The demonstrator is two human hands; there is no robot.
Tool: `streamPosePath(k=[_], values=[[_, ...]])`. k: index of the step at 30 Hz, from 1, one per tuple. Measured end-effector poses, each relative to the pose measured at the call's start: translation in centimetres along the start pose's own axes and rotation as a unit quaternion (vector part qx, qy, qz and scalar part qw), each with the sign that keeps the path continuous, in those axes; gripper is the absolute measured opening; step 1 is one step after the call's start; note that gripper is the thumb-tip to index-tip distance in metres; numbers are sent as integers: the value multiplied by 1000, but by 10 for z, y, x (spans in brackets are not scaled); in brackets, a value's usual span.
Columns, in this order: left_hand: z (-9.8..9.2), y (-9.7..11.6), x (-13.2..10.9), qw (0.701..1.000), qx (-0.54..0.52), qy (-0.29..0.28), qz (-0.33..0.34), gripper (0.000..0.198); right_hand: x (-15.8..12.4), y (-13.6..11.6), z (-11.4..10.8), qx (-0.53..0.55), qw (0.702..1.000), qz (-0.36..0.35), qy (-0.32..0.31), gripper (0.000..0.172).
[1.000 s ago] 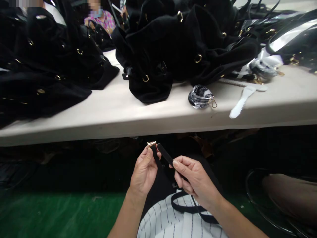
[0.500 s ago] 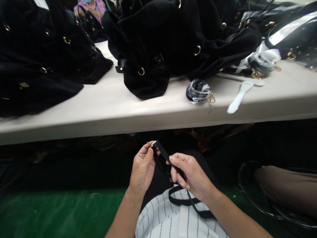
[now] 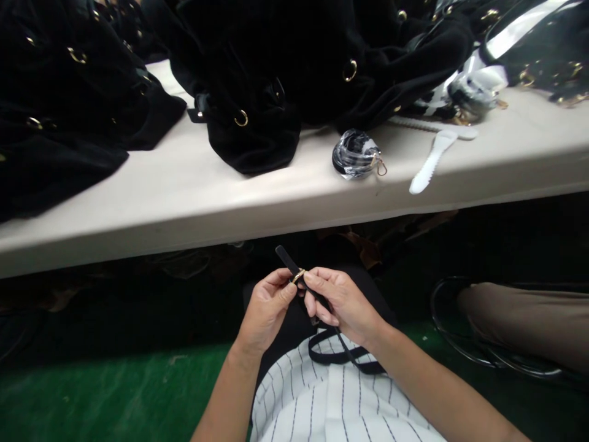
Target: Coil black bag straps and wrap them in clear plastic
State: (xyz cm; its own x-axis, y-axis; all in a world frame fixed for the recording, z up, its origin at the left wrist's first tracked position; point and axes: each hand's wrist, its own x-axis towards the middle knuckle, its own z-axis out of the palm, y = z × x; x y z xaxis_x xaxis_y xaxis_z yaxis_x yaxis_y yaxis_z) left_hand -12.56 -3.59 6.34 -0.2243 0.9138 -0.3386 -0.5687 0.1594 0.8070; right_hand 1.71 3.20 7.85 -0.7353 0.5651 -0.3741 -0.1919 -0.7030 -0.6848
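Over my lap, my left hand (image 3: pixel 267 310) pinches a small gold buckle (image 3: pixel 298 276) between thumb and fingers. A narrow black strap (image 3: pixel 286 258) passes through the buckle, and its free end sticks out up and to the left. My right hand (image 3: pixel 343 301) is closed on the strap just beside the buckle, its thumb close to the metal. The rest of the strap hangs in loops over the striped shirt (image 3: pixel 338 399). My fingers hide part of the buckle and strap.
Black bags (image 3: pixel 262 135) with gold rings are heaped on the pale table (image 3: pixel 184 190). Near its edge lie a plastic-wrapped coiled strap (image 3: pixel 354 156) and a white serrated strip (image 3: pixel 432 162). Another person's leg (image 3: pixel 519 316) rests on a metal-framed stool at right.
My hands have come closer together, with the right hand now beside the buckle. The strap's end now projects beyond the buckle. The view has shifted slightly.
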Motion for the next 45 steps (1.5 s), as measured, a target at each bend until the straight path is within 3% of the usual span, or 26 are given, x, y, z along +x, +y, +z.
streamPosePath(k=[5, 10, 13, 21, 26, 29, 39, 45], values=[[-5, -5, 0, 999, 22, 21, 20, 27, 3, 0, -1, 20, 1000, 6, 9, 19], [-11, -10, 3, 1000, 5, 17, 6, 30, 3, 0, -2, 8, 1000, -5, -15, 32], [-19, -11, 5, 998, -35, 47, -1, 28, 0, -4, -5, 11, 999, 20, -36, 45], [-50, -4, 13, 989, -83, 108, 53, 34, -19, -4, -33, -85, 988, 79, -103, 57], [-61, -7, 14, 991, -52, 84, 87, 35, -27, 12, -38, -153, 985, 67, -51, 41], [-61, -11, 12, 994, -5, 70, 85, 36, -26, 16, -36, -170, 984, 53, -19, 37], [-34, -22, 1, 996, 75, -19, 42, 27, -16, 12, -27, -172, 984, 25, -24, 35], [-37, -17, 3, 995, 72, 26, 68, 31, -19, 4, -36, -182, 982, 40, -39, 36]])
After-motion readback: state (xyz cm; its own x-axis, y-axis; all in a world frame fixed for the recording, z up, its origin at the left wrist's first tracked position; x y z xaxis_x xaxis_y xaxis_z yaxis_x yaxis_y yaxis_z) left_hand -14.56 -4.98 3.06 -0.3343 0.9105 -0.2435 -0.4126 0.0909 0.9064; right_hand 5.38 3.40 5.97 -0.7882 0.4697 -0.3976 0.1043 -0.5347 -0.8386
